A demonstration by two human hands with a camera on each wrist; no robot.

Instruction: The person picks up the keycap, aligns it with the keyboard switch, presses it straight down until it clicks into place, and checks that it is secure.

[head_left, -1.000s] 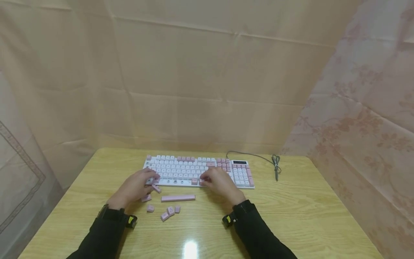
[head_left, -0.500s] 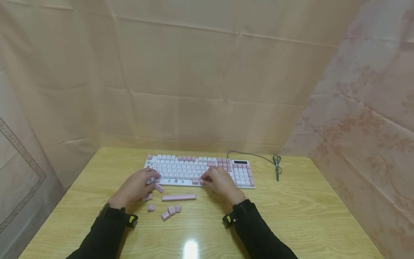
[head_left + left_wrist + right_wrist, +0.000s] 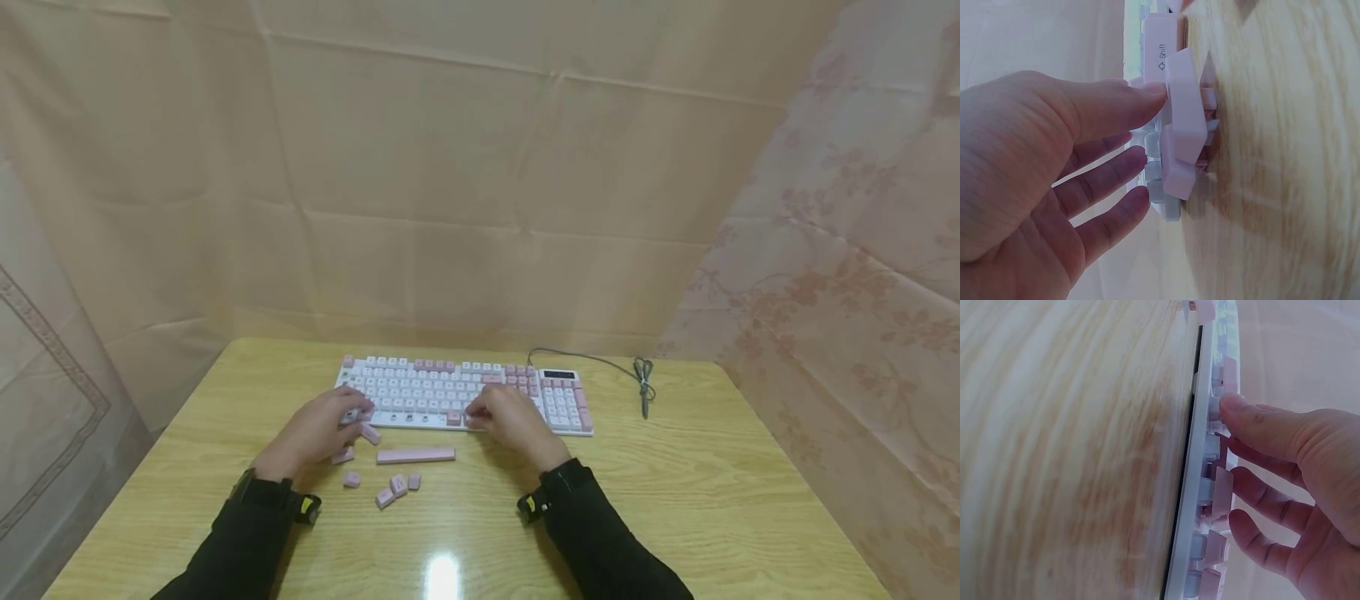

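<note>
A white and pink keyboard (image 3: 427, 395) lies near the table's far edge. At its left end, my left hand (image 3: 321, 424) rests with loosely bent fingers at the keys. In the left wrist view its thumb lies beside a pink Shift keycap (image 3: 1161, 44), with loose pink keycaps (image 3: 1186, 106) nearer the camera. My right hand (image 3: 510, 417) reaches to the front key row, right of centre. The right wrist view has its thumb and index finger close together at the keycaps; I cannot tell whether they pinch one. Bare switches (image 3: 409, 417) show along the front row.
In front of the keyboard lie a long pink spacebar keycap (image 3: 416, 456) and several small loose keycaps (image 3: 398, 486). The grey cable (image 3: 592, 358) runs to a tied bundle (image 3: 643, 385) on the right. A beige curtain (image 3: 465, 192) hangs behind the wooden table (image 3: 697, 483).
The view shifts very slightly. Both hands stay at the same spots on the keyboard, and the loose keycaps lie as before.
</note>
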